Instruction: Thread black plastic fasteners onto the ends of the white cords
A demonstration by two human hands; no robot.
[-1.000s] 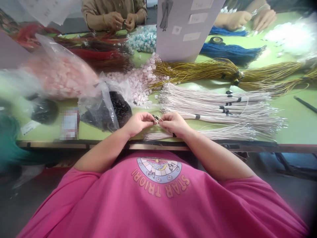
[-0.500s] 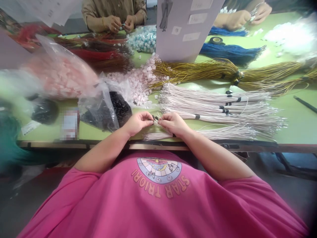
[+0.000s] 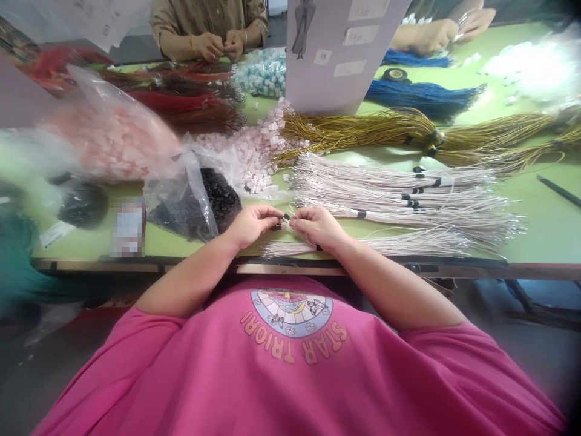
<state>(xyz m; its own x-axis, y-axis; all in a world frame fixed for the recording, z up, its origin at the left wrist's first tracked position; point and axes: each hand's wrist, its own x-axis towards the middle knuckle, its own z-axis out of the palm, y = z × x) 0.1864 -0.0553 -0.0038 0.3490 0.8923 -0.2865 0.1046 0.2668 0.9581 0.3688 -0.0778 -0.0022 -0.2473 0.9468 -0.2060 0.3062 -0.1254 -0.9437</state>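
My left hand [image 3: 254, 224] and my right hand [image 3: 318, 225] meet at the near edge of the green table [image 3: 535, 218], fingertips almost touching. The left fingers pinch a small black piece [image 3: 285, 217]. The right fingers pinch the end of a thin white cord [image 3: 290, 225] from a small bundle [image 3: 399, 243] lying under that hand. Larger bundles of white cords [image 3: 408, 188], tied with black bands, lie just beyond my right hand. A clear bag of black pieces [image 3: 204, 203] sits just left of my left hand.
Gold cord bundles [image 3: 408, 130], blue cords [image 3: 422, 94] and red-brown cords [image 3: 181, 97] lie farther back. Pink pieces [image 3: 258, 151] are heaped mid-table beside a bag of pink ones [image 3: 113, 139]. A grey card [image 3: 336, 54] stands upright. Other people's hands [image 3: 222, 43] work at the far edge.
My hands have stayed almost in place; the fingertips shifted slightly around the cord end. The hands of the person at the far right have moved.
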